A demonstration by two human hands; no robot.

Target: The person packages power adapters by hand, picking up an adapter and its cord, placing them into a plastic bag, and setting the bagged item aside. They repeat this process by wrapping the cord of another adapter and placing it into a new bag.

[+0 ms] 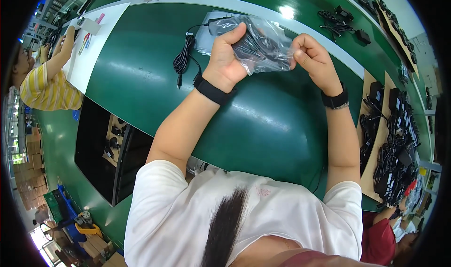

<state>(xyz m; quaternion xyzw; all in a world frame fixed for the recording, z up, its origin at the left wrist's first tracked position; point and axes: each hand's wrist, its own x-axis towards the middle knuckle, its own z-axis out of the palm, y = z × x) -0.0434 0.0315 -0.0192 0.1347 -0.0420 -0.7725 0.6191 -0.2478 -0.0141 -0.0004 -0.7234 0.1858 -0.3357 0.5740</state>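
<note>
A coiled black cable (183, 59) lies on the green bench (136, 74); rightward, my left hand (224, 60) grips a filled clear bag (264, 44) over flat plastic sheets (204, 42), partly hiding them; my right hand (315, 62) pinches the bag's right edge; beyond, black power adapters (397, 107).

Bare forearms (183, 121) below short white fabric sleeves (157, 192) reach toward the green bench's (136, 74) far edge. The left hand (226, 59) grips, thumb extended, palm partly showing; the right hand (315, 62) pinches, thumb against curled forefinger. Black fabric bands (212, 91) circle both wrists.
</note>
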